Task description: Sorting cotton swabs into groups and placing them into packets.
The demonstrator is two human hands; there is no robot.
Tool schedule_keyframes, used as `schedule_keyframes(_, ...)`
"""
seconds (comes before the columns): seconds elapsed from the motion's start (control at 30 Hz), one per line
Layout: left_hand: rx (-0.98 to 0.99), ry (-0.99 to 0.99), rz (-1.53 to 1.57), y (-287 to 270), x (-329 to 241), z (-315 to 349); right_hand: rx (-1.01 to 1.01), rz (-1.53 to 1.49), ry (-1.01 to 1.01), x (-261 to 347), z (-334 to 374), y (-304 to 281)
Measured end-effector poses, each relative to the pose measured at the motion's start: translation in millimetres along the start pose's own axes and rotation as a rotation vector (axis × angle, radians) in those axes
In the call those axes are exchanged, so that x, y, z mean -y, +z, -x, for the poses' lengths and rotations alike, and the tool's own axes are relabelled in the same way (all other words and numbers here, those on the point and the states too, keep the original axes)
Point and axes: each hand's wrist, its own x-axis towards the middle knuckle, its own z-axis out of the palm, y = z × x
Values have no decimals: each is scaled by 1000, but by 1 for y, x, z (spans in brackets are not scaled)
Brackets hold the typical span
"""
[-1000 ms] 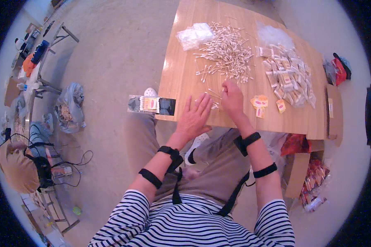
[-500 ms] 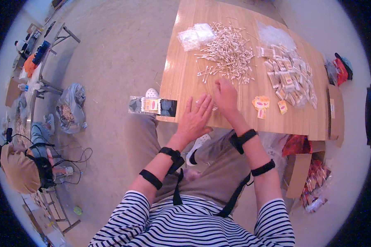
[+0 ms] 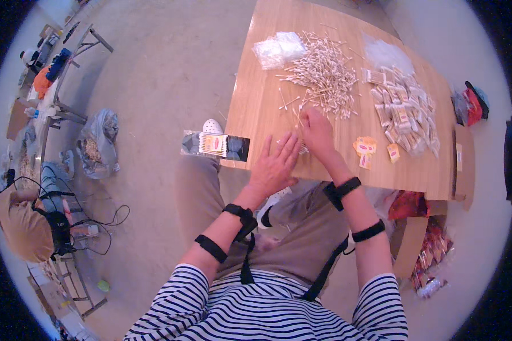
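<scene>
The right hand (image 3: 317, 132) has its fingers curled together over the wood, by one end of a lone cotton swab (image 3: 296, 117); whether they pinch it cannot be told. The left hand (image 3: 275, 165) lies palm down, fingers straight and only slightly apart. A few swab tips (image 3: 304, 150) show between the two hands, partly covered.

The swabs have slim, pale brown sticks with white buds at both ends. Most lie crisscrossed in a loose pile (image 3: 327, 77) just beyond the right hand.

Small yellow cards (image 3: 365, 146) lie to the right of that hand, each bearing a red oval; its lettering is too small to read. Farther right are heaped filled clear packs (image 3: 404, 111), with clear film (image 3: 387, 54) behind them. Clear sleeves (image 3: 280, 50) sit left of the pile.

The near edge of the wooden table (image 3: 256, 96) runs close by the left wrist. At its left corner, a pack with swabs and a yellow card (image 3: 213, 145) rests on a dark strip (image 3: 240, 149) jutting past the edge. Bare wood stretches between the cards and the pile.
</scene>
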Motion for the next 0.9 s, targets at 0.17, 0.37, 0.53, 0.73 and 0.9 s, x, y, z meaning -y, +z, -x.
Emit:
schedule_keyframes(0.17, 12, 2, 3, -1, 2, 0, -31, -59, -99, -16, 24, -13)
schedule_keyframes(0.37, 12, 1, 31, -1, 4, 0, -64, -53, 9, 0, 23, -14)
schedule_keyframes(0.53, 23, 2, 39, -4, 2, 0, -106, 39, -52, -4, 21, -2)
schedule_keyframes(0.73, 3, 2, 50, -3, 2, 2, -193, 138, -73, -14, 10, -11)
schedule_keyframes(0.9, 7, 2, 45, -1, 4, 2, -238, 252, -63, -13, 12, -16)
